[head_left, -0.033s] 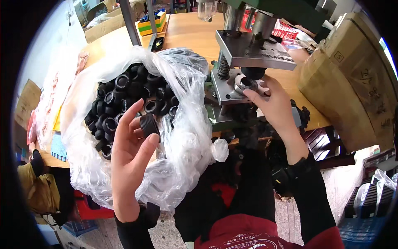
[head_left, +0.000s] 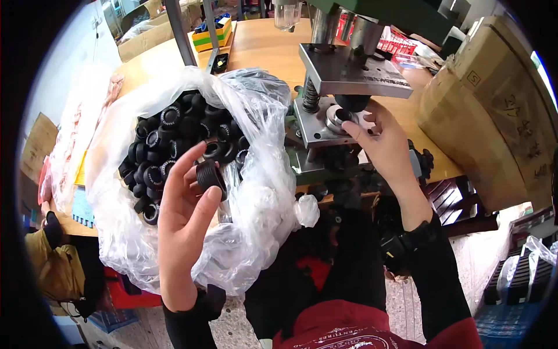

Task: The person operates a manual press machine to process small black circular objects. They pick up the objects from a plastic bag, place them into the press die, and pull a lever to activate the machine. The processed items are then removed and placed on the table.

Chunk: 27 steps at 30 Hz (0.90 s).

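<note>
My left hand [head_left: 189, 215] pinches a black ribbed rubber wheel tyre [head_left: 209, 177] between thumb and fingers. It hovers over the right side of a clear plastic bag [head_left: 256, 215] that holds many loose black tyres [head_left: 168, 145]. At the bench press, my right hand [head_left: 381, 136] has its thumb at the rim of a round metal seat [head_left: 339, 118] on the lower steel plate. Its other fingers curl apart from the thumb, beside the black press head [head_left: 352, 103] just above the seat. Nothing shows in its grasp.
The press's upper steel plate [head_left: 354, 75] hangs over the seat, with a spring post [head_left: 311, 96] at its left. A large cardboard box [head_left: 488, 116] stands at the right. Farther back are a yellow-green bin [head_left: 212, 38] and a red basket [head_left: 398, 43]. Another person's hand [head_left: 46, 208] shows at far left.
The view has shifted very slightly. My left hand and the tyre have barely moved; my right hand stays at the metal seat.
</note>
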Tool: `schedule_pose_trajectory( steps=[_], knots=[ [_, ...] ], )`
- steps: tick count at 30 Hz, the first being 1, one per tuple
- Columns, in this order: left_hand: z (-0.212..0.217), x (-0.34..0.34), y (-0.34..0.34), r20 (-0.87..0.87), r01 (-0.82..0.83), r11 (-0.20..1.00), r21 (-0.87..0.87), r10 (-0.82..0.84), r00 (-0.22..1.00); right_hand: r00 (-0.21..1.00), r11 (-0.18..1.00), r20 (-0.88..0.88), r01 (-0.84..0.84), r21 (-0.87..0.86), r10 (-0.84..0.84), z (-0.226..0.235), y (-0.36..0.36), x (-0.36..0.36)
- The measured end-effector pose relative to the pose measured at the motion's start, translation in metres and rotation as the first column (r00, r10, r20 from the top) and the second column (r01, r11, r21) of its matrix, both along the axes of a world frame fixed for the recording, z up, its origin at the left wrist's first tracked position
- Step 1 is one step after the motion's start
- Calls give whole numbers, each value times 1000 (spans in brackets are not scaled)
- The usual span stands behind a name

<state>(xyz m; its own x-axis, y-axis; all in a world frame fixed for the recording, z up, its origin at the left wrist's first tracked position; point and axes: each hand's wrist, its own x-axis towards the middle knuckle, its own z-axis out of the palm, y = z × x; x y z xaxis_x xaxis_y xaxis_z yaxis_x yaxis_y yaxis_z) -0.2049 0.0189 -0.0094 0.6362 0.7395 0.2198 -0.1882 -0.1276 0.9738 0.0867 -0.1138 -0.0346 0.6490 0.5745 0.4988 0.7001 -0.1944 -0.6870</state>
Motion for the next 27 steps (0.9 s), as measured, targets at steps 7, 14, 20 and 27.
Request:
schedule_pose_trajectory(
  steps=[7, 14, 20, 27],
  knots=[
    [2, 20, -18, -39, 63, 998, -11, -63, 997, 988, 990, -138, -55, 128, 73, 17, 16, 5],
    [7, 31, -30, 46, 84, 996, -39, -82, 996, 996, 980, 79, 55, -190, -40, 17, 6, 8],
    [-1, 34, -36, -6, 151, 973, -176, -154, 988, 994, 981, -99, 29, -193, -49, -12, -90, 7],
    [-7, 98, -44, -7, 167, 983, -78, -169, 986, 898, 820, -211, 230, -525, -387, -127, -264, 42]
  ],
)
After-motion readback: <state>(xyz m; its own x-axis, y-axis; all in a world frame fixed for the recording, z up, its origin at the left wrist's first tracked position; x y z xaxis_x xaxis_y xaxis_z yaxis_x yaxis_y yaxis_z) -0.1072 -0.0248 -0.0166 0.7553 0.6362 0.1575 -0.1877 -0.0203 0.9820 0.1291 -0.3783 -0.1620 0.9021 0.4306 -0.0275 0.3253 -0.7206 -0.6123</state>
